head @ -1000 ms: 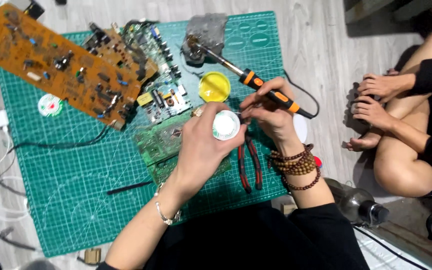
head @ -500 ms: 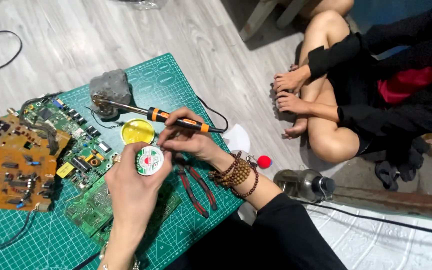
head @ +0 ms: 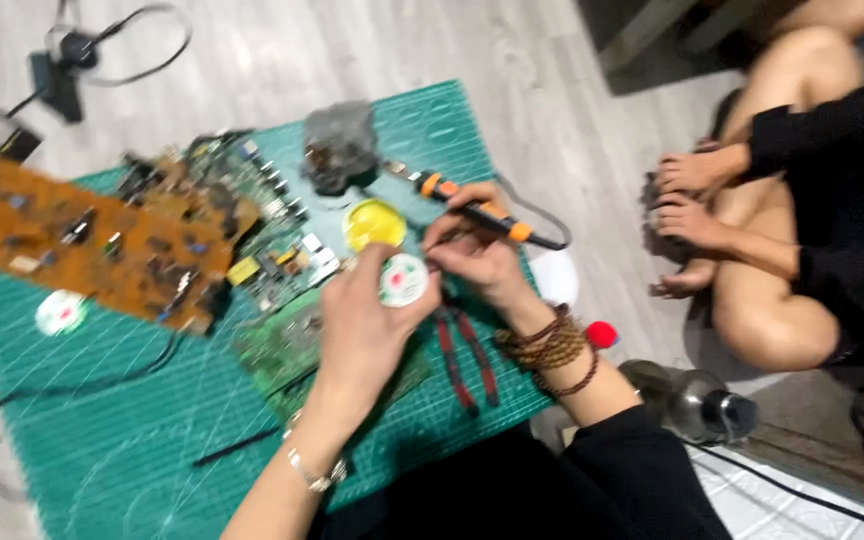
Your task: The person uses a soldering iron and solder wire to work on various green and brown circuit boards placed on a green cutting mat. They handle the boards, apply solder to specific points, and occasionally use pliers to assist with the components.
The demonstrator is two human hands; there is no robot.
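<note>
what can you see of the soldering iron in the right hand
The soldering iron is a slim tool with an orange and black handle and a thin metal tip. It lies slanted across the top of the green mat, tip pointing up-left toward a grey lump. The right hand holds it by the handle. A dark cord trails from its rear end. The picture is blurred.

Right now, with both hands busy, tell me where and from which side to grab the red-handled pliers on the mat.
Take the red-handled pliers by the two handles together, near their lower ends, coming from above on the edge of the green cutting mat nearest the person. They lie flat, handles slightly spread, and their head sits hidden under the right hand, so the handle ends are probably the only free part.
</note>
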